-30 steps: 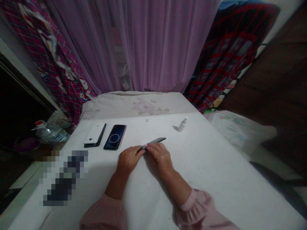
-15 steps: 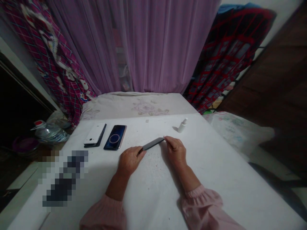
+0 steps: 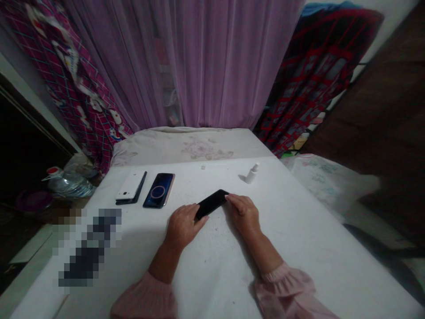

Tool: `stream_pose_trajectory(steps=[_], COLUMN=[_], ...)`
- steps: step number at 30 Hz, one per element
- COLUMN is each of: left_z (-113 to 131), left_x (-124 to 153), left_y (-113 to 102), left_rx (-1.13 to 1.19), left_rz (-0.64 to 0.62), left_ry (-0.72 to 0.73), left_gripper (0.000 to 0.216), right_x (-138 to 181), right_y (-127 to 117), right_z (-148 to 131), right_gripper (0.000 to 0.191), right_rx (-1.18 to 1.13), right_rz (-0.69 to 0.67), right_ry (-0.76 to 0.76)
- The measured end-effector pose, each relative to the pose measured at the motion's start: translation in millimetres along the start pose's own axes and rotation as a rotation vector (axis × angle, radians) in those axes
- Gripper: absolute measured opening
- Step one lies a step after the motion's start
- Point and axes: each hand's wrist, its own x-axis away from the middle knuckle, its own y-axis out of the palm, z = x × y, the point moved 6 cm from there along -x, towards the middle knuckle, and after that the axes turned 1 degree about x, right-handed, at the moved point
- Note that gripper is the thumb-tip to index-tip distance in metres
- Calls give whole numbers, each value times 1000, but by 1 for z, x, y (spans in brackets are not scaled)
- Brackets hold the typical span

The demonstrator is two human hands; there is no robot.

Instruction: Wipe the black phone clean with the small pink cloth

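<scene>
A black phone (image 3: 211, 204) is held between my two hands just above the white table (image 3: 299, 230), its dark flat face turned toward me. My left hand (image 3: 183, 225) grips its near end with curled fingers. My right hand (image 3: 244, 212) pinches its far end with the fingertips. Both wrists rest on or near the tabletop, and pink sleeves cover my forearms.
A white phone (image 3: 130, 188) and a dark blue phone (image 3: 159, 190) lie side by side at the left. A small white bottle (image 3: 252, 173) stands at the back right. A blurred dark patch (image 3: 86, 247) sits near the left edge. A cushion (image 3: 192, 145) and purple curtain are behind.
My right hand slid from the phone's near end to its far end. The phone has turned from edge-on to showing its flat black face.
</scene>
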Motion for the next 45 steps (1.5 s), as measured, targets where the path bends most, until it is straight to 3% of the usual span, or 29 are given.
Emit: stream_pose_trajectory(steps=[3, 7, 9, 12, 15, 21, 28, 35, 38, 45], left_z=[3, 3, 2, 1, -1, 1, 5, 7, 9, 13], left_x=[-1, 1, 2, 4, 6, 8, 5, 7, 7, 8], left_y=[0, 1, 2, 4, 8, 10, 10, 9, 8, 13], left_rx=[-4, -6, -2, -5, -7, 27, -42, -55, -45, -19], left_rz=[0, 11, 18, 19, 14, 1, -40, 2, 6, -29], left_ry=[3, 31, 47, 58, 40, 3, -7, -16, -23, -37], left_gripper=[33, 33, 34, 36, 38, 41, 41, 37, 35, 40], right_x=[4, 14, 16, 12, 11, 15, -28, -58, -48, 1], right_y=[0, 7, 9, 6, 0, 6, 37, 68, 56, -1], right_z=[-11, -51, -55, -29, 8, 43, 60, 65, 63, 72], right_gripper=[28, 31, 32, 28, 23, 24, 13, 6, 9, 22], right_rx=[-28, -177, -219, -177, -90, -22, 56, 5, -16, -87], right_rz=[0, -104, -134, -86, -30, -169, -410, -480, -488, -516], right_ry=[-24, -133, -147, -37, 165, 511, 516, 502, 520, 691])
